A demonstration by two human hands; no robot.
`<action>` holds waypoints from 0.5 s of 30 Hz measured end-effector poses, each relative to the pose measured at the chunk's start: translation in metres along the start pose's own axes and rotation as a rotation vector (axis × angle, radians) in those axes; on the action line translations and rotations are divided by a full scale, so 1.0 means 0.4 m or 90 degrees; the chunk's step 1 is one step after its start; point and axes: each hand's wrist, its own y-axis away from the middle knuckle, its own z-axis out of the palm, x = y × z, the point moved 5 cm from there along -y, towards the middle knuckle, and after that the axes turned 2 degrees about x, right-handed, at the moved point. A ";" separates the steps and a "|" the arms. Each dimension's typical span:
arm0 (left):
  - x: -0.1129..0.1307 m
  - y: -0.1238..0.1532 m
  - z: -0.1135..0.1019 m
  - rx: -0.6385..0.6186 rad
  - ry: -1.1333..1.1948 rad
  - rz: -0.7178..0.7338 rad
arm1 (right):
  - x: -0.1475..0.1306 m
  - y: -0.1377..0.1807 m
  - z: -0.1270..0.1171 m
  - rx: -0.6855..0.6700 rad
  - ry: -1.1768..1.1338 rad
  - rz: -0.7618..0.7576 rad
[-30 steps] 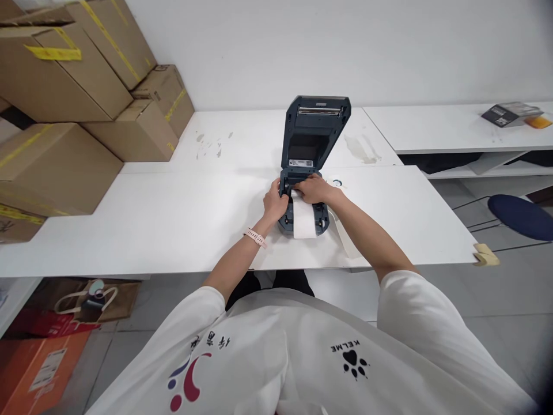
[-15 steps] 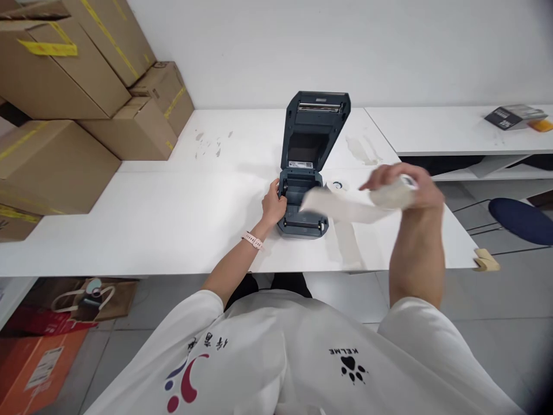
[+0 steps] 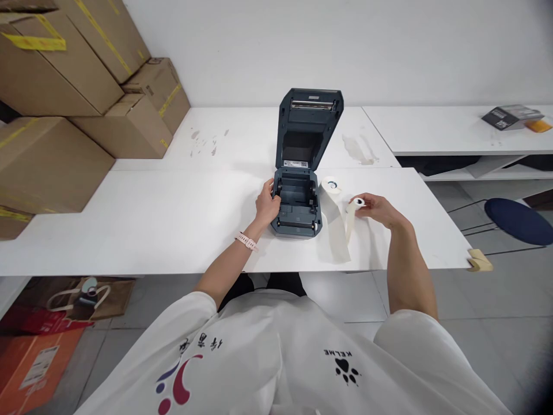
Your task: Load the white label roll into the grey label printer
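A dark grey label printer (image 3: 298,222) stands on the white table with its lid (image 3: 309,129) raised and its roll bay bare. My left hand (image 3: 268,203) grips the printer's left side, thumb over the rim. To the right of the printer, my right hand (image 3: 377,208) has its fingers around a small label roll (image 3: 355,205) with a dark core hole, its loose strip hanging toward the table's front. Between that roll and the printer is a second, larger label roll (image 3: 330,185). From it a long strip (image 3: 337,233) runs toward the front edge.
Cardboard boxes (image 3: 47,161) are stacked on the table's left. A small dark box (image 3: 506,117) lies on the shelf unit at the right. A blue stool (image 3: 518,220) stands beyond the table's right edge, and a tan corner guard (image 3: 479,260) covers the front right corner.
My right hand has come down and inward from above the table, bringing the small label roll beside the larger one. My left hand keeps hold of the printer.
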 end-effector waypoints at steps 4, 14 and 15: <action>-0.003 0.001 0.000 -0.002 0.010 0.000 | -0.047 -0.030 -0.008 -0.057 0.016 -0.044; 0.018 0.012 -0.005 -0.004 -0.052 0.004 | -0.214 -0.170 0.110 -0.157 0.170 -0.083; 0.019 0.014 -0.006 -0.004 -0.055 0.002 | -0.215 -0.179 0.114 -0.148 0.165 -0.084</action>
